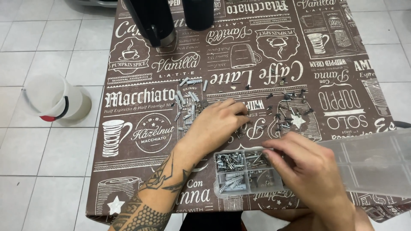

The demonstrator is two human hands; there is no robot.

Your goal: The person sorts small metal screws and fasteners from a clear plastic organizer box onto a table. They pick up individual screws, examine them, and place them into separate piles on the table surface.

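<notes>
My left hand (216,124) rests palm down on a brown printed tablecloth (141,171), fingertips among scattered small screws (244,130); whether it pinches one I cannot tell. A loose pile of grey wall plugs (188,100) lies just beyond its knuckles. My right hand (306,164) hovers over a small grey compartment box (233,182), fingers pinched together above a compartment of screws. The box holds metal screws (229,161) in its near-left cell and grey plugs (231,184) below. Its clear hinged lid (372,162) lies open to the right.
More dark screws (291,105) are strewn at centre right of the table. Two black cylindrical containers (156,21) (198,13) stand at the far edge. A white bucket with a red and black rim (53,100) sits on the tiled floor to the left.
</notes>
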